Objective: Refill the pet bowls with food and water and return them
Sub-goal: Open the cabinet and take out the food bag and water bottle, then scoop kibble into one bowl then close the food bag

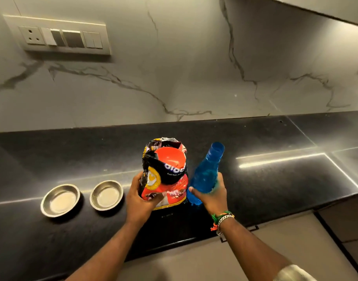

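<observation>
Two small steel bowls stand side by side on the black counter (pixel 265 175): the left bowl (pixel 60 200) and the right bowl (pixel 106 195), both looking empty. A red and black pet food bag (pixel 168 175) stands upright to their right, its top open. My left hand (pixel 140 196) grips the bag's lower left side. A blue plastic water bottle (pixel 206 175), uncapped, leans to the right beside the bag. My right hand (pixel 211 196) is wrapped around the bottle's lower half.
A marble-patterned wall (pixel 194 67) rises behind the counter, with a switch and socket panel (pixel 60 35) at upper left. The counter's front edge runs diagonally below my wrists, with pale floor beneath. A cabinet underside shows at top right.
</observation>
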`<state>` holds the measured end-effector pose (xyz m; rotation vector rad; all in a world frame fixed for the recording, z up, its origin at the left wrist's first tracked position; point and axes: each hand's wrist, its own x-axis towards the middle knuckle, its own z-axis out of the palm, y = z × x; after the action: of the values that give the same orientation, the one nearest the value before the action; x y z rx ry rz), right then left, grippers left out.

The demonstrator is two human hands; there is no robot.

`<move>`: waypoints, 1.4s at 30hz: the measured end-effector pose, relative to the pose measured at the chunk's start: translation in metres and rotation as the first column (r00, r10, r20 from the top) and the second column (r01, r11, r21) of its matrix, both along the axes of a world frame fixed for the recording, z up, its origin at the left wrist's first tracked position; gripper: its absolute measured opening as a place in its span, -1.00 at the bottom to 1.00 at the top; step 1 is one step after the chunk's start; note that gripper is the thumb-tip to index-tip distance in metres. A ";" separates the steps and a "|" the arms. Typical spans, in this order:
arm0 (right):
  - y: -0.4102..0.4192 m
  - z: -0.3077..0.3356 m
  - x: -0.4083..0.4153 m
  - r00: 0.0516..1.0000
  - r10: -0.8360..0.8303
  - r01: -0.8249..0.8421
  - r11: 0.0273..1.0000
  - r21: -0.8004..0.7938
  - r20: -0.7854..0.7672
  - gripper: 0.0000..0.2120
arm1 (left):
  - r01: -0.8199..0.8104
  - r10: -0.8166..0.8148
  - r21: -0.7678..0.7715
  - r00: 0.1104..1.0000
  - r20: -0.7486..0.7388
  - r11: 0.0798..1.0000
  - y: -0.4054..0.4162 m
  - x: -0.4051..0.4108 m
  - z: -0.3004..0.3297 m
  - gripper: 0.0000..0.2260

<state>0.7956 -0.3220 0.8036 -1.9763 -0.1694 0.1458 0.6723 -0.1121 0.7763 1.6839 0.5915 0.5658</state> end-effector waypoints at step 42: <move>0.157 0.156 0.002 0.851 0.518 -0.283 0.589 -0.757 0.084 -0.80 | 0.142 -0.215 -0.321 0.954 -0.207 0.936 0.040 0.010 0.138 -0.58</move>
<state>0.7973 -0.1652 0.9595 -2.7311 -0.9026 0.2372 0.6819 -0.0716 0.9144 1.5014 0.6527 0.1287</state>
